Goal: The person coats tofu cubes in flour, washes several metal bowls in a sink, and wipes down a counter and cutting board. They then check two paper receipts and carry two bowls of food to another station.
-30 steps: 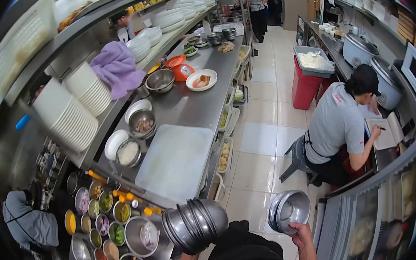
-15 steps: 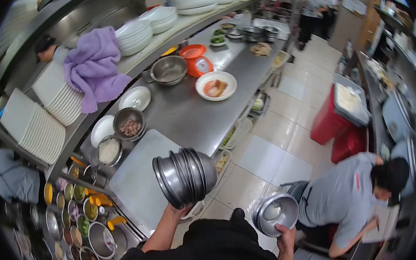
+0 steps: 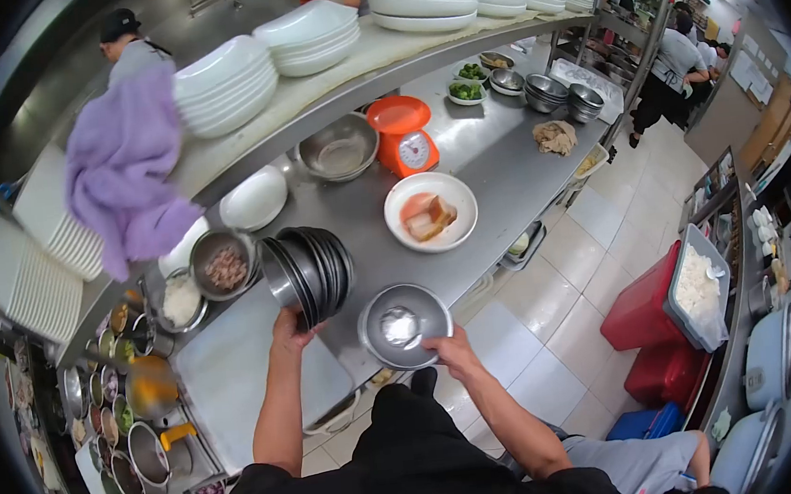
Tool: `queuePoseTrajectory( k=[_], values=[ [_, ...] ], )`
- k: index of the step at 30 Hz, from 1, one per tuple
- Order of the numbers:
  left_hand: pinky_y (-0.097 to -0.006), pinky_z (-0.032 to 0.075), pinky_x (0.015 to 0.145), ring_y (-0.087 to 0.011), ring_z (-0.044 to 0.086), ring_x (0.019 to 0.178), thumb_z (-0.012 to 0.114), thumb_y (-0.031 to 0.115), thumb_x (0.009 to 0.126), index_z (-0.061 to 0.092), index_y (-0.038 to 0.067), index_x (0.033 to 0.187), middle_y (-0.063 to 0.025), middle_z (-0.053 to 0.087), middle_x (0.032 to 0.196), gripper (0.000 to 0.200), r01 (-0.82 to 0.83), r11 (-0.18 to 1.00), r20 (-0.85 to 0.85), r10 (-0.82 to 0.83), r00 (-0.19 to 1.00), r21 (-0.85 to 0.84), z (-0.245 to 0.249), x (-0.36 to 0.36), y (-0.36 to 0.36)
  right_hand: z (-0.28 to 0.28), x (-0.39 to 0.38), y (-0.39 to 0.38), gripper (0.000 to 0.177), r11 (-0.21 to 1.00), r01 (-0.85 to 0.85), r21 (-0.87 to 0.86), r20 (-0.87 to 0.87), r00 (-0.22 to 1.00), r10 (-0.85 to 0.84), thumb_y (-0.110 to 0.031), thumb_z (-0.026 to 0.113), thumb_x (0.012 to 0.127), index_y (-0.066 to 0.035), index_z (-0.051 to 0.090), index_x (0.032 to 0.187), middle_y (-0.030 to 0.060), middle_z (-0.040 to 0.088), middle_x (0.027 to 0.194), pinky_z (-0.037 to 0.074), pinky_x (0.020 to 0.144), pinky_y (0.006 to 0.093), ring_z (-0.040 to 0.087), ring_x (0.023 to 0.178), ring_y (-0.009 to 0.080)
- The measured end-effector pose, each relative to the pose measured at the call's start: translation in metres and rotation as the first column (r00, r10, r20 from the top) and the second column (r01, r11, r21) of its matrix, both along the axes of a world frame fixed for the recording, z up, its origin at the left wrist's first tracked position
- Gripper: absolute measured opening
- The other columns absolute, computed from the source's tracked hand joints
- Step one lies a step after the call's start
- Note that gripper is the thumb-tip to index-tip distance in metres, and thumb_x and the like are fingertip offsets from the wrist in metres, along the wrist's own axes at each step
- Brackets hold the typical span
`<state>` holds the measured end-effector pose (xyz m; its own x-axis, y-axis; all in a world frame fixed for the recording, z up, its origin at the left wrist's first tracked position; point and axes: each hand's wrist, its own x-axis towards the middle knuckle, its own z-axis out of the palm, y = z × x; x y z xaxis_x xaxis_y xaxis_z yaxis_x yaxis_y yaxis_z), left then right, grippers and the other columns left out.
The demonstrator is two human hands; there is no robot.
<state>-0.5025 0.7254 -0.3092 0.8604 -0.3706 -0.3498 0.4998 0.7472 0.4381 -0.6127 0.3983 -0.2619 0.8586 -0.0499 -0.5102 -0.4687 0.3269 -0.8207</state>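
My left hand (image 3: pixel 296 333) grips a tilted stack of several metal bowls (image 3: pixel 309 275), its fingers at the lower rims. The stack is above the counter by the far end of a pale cutting board (image 3: pixel 238 383). To its right, my right hand (image 3: pixel 452 351) holds a shiny metal bowl (image 3: pixel 406 326) by the rim, its inside facing up, over the counter's front edge. Behind the stack stand a metal bowl of chopped meat (image 3: pixel 226 269) and another with white shreds (image 3: pixel 181 301). A white dish (image 3: pixel 399 238) with a piece of meat sits beyond my right hand.
An orange kitchen scale (image 3: pixel 413 151) and a wide metal bowl (image 3: pixel 338 148) stand farther back. White plates (image 3: pixel 226 88) and a purple towel (image 3: pixel 126 172) are on the shelf. Ingredient tubs (image 3: pixel 125 468) line the left. A person's grey shirt (image 3: pixel 612 468) shows low at right.
My right hand has brought its metal bowls up from the lower right to beside the left hand's stack. The left stack has moved up and left. The view has turned toward the counter.
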Motion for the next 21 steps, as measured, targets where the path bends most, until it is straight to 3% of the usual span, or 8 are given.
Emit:
queuePoseTrajectory(
  k=[5,7,11,13,15,17,18,21],
  values=[
    [-0.0536,0.045,0.085,-0.0317,0.057,0.100,0.054,0.005,0.078,0.052,0.003,0.112,-0.0162,0.058,0.108,0.034,-0.208,0.906,-0.209,0.299,0.931,0.369,0.015,0.070,-0.026,-0.005,0.069,0.006,0.054,0.979,-0.096,-0.182,-0.029,0.995,0.092,0.003,0.058,0.069,-0.006,0.047,0.122,0.0095,0.061,0.092,0.051,0.057,0.0312,0.060,0.075,0.0191],
    [-0.0520,0.048,0.081,-0.0324,0.058,0.096,0.055,0.005,0.077,0.052,0.002,0.111,-0.0159,0.058,0.106,0.034,-0.122,0.926,-0.222,0.210,0.952,0.356,-0.009,0.100,-0.018,-0.009,0.086,0.006,0.056,0.957,-0.141,-0.255,-0.096,0.988,0.121,0.002,0.059,0.072,-0.007,0.044,0.124,0.0099,0.060,0.096,0.054,0.057,0.0331,0.062,0.078,0.0208],
    [-0.0500,0.050,0.075,-0.0323,0.060,0.091,0.056,0.008,0.077,0.051,0.001,0.109,-0.0156,0.059,0.104,0.033,-0.063,0.847,-0.221,0.209,0.953,0.528,0.009,0.130,-0.035,-0.024,0.119,0.010,0.063,0.990,-0.085,-0.110,0.006,0.996,0.086,-0.011,0.065,0.075,-0.006,0.036,0.130,0.0143,0.059,0.108,0.053,0.055,0.0309,0.062,0.079,0.0239],
    [-0.0493,0.051,0.070,-0.0322,0.060,0.087,0.057,0.010,0.077,0.052,0.002,0.107,-0.0146,0.059,0.102,0.032,0.007,0.823,-0.275,0.182,0.944,0.569,0.021,0.141,-0.040,-0.002,0.132,0.001,0.073,0.964,-0.260,-0.050,-0.140,0.958,0.251,-0.011,0.069,0.075,-0.010,0.026,0.134,0.0131,0.047,0.121,0.056,0.070,0.0338,0.056,0.102,0.0249],
    [-0.0488,0.051,0.069,-0.0316,0.060,0.086,0.058,0.013,0.076,0.053,0.002,0.106,-0.0144,0.059,0.102,0.033,0.008,0.795,-0.229,0.165,0.959,0.607,0.008,0.155,-0.031,0.013,0.144,-0.022,0.083,0.923,-0.385,0.029,-0.166,0.908,0.384,-0.022,0.071,0.075,-0.009,0.018,0.138,0.0149,0.040,0.130,0.055,0.071,0.0373,0.052,0.109,0.0272],
    [-0.0496,0.051,0.068,-0.0314,0.060,0.086,0.060,0.016,0.074,0.053,0.003,0.106,-0.0138,0.059,0.101,0.035,0.025,0.672,-0.246,0.237,0.940,0.741,0.028,0.157,-0.040,0.051,0.155,-0.063,0.082,0.771,-0.631,-0.088,-0.190,0.770,0.609,-0.031,0.070,0.077,-0.008,0.021,0.139,0.0168,0.042,0.130,0.051,0.079,0.0382,0.048,0.114,0.0281],
    [-0.0496,0.051,0.068,-0.0314,0.060,0.086,0.060,0.016,0.074,0.053,0.003,0.106,-0.0138,0.059,0.101,0.035,0.029,0.668,-0.251,0.239,0.938,0.744,0.040,0.155,-0.046,0.017,0.164,-0.087,0.075,0.649,-0.698,-0.303,-0.114,0.703,0.702,-0.036,0.069,0.076,-0.004,0.034,0.134,0.0171,0.050,0.124,0.047,0.086,0.0350,0.050,0.113,0.0263],
    [-0.0519,0.050,0.069,-0.0309,0.061,0.086,0.060,0.022,0.074,0.053,0.005,0.108,-0.0124,0.060,0.103,0.038,0.004,0.587,-0.222,0.299,0.928,0.810,0.058,0.149,-0.055,-0.010,0.216,-0.192,0.067,0.875,-0.164,-0.456,0.199,0.939,0.280,-0.040,0.070,0.071,0.001,0.050,0.121,0.0179,0.061,0.104,0.047,0.083,0.0354,0.060,0.093,0.0257]
  ],
)
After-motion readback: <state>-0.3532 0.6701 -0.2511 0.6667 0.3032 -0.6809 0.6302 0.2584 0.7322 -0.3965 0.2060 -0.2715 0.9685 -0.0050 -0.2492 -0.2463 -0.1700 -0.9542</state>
